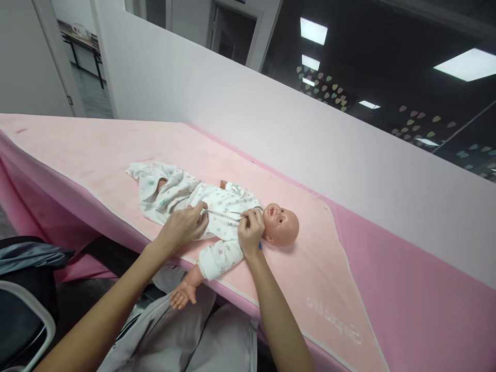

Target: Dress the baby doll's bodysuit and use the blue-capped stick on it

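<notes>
A baby doll [282, 225] lies on its back on the pink mat, its head to the right. It wears a white printed baby romper [227, 227], whose leg part spreads loosely to the left. My left hand [186, 223] pinches the front edge of the romper near the doll's waist. Close to the neck, my right hand [251, 226] grips the same front edge between thumb and fingers. A seam line runs between the two hands. One doll arm hangs past the table's near edge; the far one rests on the mat.
The pink mat [325, 289] covers much of a table with a brighter pink cloth [418, 268]. Behind it stands a white wall [248, 113] below dark glass. A dark chair [27, 310] is at the lower left, and my legs are under the near edge.
</notes>
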Demonstrator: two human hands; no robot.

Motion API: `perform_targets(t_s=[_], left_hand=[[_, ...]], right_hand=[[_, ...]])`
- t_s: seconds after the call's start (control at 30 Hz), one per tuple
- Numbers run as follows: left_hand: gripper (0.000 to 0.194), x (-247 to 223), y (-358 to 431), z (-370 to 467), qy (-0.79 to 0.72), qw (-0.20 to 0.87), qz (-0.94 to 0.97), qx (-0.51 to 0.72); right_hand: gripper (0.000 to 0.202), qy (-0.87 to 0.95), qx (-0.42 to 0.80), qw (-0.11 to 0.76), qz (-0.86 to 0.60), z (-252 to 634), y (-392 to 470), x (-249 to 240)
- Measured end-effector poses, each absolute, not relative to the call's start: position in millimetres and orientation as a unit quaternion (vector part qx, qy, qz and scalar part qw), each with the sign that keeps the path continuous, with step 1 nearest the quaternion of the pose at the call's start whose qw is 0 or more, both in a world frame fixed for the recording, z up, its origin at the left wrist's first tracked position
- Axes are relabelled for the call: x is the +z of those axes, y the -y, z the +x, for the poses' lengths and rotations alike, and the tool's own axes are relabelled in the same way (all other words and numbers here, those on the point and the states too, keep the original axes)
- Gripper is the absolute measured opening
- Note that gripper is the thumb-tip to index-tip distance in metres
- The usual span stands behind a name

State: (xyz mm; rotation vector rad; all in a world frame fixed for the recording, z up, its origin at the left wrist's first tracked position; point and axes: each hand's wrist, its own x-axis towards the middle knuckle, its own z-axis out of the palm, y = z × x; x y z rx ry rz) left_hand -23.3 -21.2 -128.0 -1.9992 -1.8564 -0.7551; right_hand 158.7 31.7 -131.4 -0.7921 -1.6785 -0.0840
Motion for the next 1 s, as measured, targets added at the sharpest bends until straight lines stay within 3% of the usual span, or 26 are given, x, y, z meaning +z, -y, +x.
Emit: perform_targets(t_s=[1.0], left_hand=[[0.035, -122.2, 20.2, -35.5, 0.629, 0.061, -0.718, -0.290]], right_hand=[[0.023, 0.698, -0.065, 0.629, -0.335, 159.7, -27.9, -134.4]])
